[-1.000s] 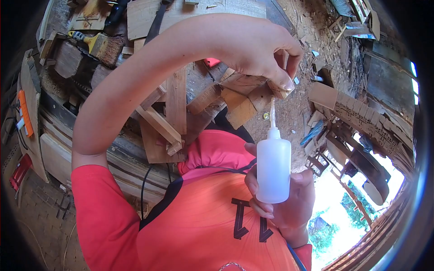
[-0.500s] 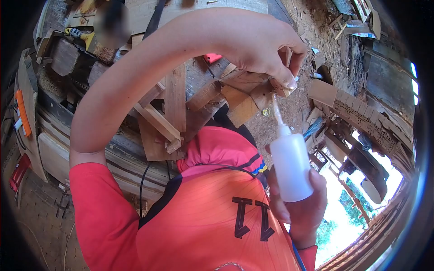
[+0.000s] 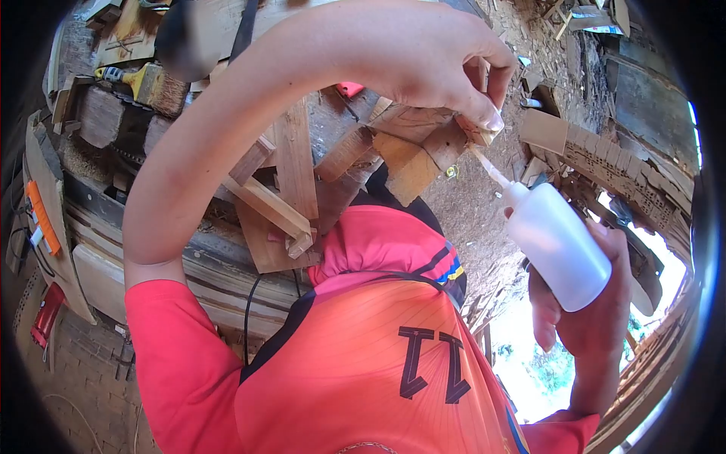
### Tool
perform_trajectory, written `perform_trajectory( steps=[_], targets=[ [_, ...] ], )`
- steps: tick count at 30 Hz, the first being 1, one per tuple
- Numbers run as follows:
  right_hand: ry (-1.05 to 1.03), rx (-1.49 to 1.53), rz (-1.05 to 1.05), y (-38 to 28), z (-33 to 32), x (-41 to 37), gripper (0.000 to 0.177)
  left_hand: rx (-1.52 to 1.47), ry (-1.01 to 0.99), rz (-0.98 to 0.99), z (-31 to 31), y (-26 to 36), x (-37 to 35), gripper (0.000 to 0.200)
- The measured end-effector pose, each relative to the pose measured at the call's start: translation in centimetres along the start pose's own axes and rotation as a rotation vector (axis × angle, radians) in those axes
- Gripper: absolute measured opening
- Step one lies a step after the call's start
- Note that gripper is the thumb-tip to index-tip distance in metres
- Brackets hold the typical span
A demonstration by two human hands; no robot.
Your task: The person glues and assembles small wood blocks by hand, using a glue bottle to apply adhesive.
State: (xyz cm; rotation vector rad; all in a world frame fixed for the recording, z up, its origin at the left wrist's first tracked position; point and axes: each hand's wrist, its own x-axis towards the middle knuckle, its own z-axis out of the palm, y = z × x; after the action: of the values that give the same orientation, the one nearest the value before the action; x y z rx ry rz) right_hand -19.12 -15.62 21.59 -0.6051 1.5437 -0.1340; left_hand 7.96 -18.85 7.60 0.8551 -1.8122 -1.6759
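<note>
My left hand [image 3: 457, 79] reaches across the top with its fingers closed on a small wood piece [image 3: 476, 136]. A larger brown wood block [image 3: 442, 144] lies beside that piece, partly under the hand. My right hand [image 3: 594, 303] is wrapped round a translucent white squeeze bottle [image 3: 560, 246] at the right. The bottle is tilted, its narrow nozzle [image 3: 490, 167] pointing up and left, with the tip at the small wood piece; contact cannot be made out.
Wood strips [image 3: 276, 208] and an angled offcut [image 3: 408, 168] lie near the red shirt. A yellow brush [image 3: 144, 82] sits at the upper left, an orange tool [image 3: 43, 218] at the far left. Wood scraps and shavings cover the ground at the upper right.
My right hand and the bottle have moved right and slightly up, and the bottle leans more. My left hand still holds the small wood piece. The view has shifted slightly.
</note>
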Motion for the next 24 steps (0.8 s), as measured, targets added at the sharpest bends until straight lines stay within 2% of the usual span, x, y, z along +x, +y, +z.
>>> perform_trajectory(
  steps=[6,9,13,15,17,18,19,22,24],
  targets=[
    [0.116,0.074,0.11,-2.2,0.8,0.2,0.084,-0.023,-0.006,0.047,-0.6,-0.1,-0.6,0.038],
    [0.01,0.066,0.136,-2.7,-1.1,0.7,0.087,-0.042,0.003,0.084,-0.6,-0.5,-0.7,0.036],
    [0.017,0.079,0.156,-3.5,-1.6,1.3,0.087,0.041,0.126,0.211,0.3,-1.2,-1.7,0.032],
    [0.094,0.094,0.171,-3.7,-2.2,1.5,0.087,0.145,0.185,0.161,1.5,-1.8,-1.2,0.032],
    [0.141,0.135,0.213,-4.2,-1.8,1.8,0.087,0.287,0.2,-0.018,2.4,-1.9,1.1,0.034],
    [0.165,0.156,0.233,-4.5,-1.6,2.0,0.087,0.257,0.208,-0.022,2.5,-2.0,0.9,0.032],
    [0.155,0.034,0.229,-4.6,-2.3,1.8,0.087,0.228,0.215,-0.025,2.5,-2.0,0.8,0.031],
    [0.168,0.049,0.267,-5.0,-2.7,1.6,0.086,0.145,0.232,-0.029,2.4,-1.8,0.4,0.027],
    [0.143,0.233,0.344,-5.1,-1.8,1.7,0.084,0.087,0.218,-0.065,2.2,-1.5,0.3,0.024]
  ],
)
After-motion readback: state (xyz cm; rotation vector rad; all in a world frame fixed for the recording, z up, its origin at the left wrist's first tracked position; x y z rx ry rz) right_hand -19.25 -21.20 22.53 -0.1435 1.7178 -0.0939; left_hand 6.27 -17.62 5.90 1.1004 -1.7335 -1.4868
